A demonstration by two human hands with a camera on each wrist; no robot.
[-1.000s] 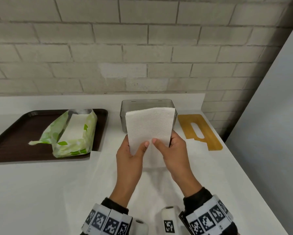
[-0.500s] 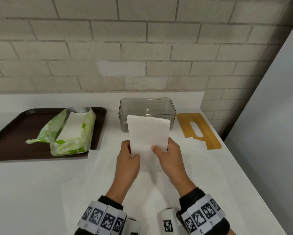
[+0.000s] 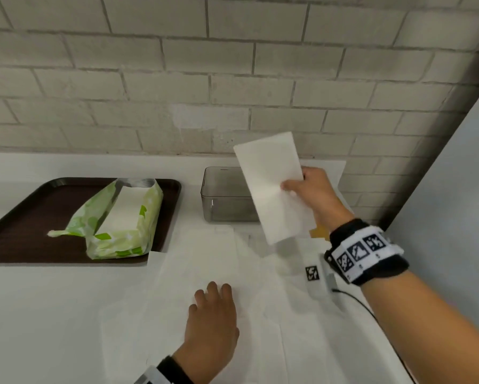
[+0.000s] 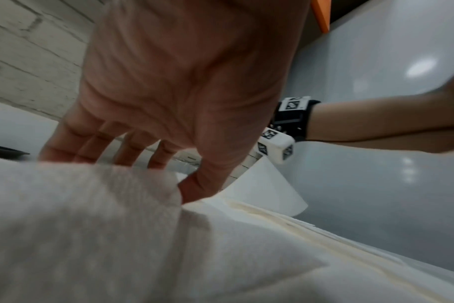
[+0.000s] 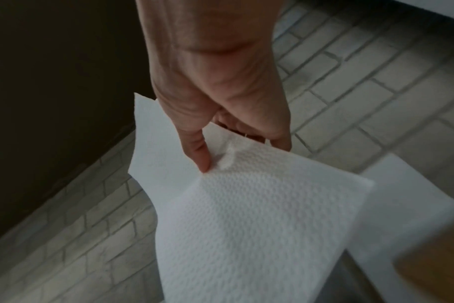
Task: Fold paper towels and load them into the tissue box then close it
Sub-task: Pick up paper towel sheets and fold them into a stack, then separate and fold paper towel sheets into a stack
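The right hand [image 3: 313, 189] pinches a folded paper towel [image 3: 274, 187] by one edge, raised over the clear tissue box [image 3: 224, 198]. The left hand [image 3: 212, 325] lies spread, palm down, on unfolded sheets [image 3: 205, 259] on the worktop [image 3: 52, 314]. Held so loosely, the fold could fall open or snag the box rim.
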